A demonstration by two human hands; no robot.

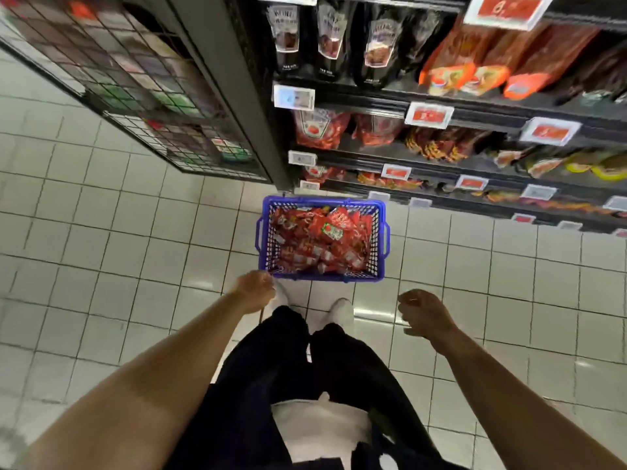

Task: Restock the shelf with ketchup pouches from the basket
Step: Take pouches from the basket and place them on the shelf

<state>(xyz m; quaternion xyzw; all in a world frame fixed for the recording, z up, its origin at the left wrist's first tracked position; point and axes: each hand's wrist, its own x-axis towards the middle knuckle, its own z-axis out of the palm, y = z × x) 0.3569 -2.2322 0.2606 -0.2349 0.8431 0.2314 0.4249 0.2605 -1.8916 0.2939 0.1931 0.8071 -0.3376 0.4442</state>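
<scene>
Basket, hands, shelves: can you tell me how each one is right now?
Basket: on the floor by the shelves, full of red ketchup pouches.
Left hand: loosely curled, empty, at the basket's near corner.
Right hand: loosely curled, empty, apart from the basket.
Shelves: stocked with upright pouches.

blue basket (380, 245), red pouches (319, 239), white tile floor (101, 232)

Blue basket (380, 247) of heaped red ketchup pouches (320, 239), seemingly just before shelf (424, 157).
</scene>
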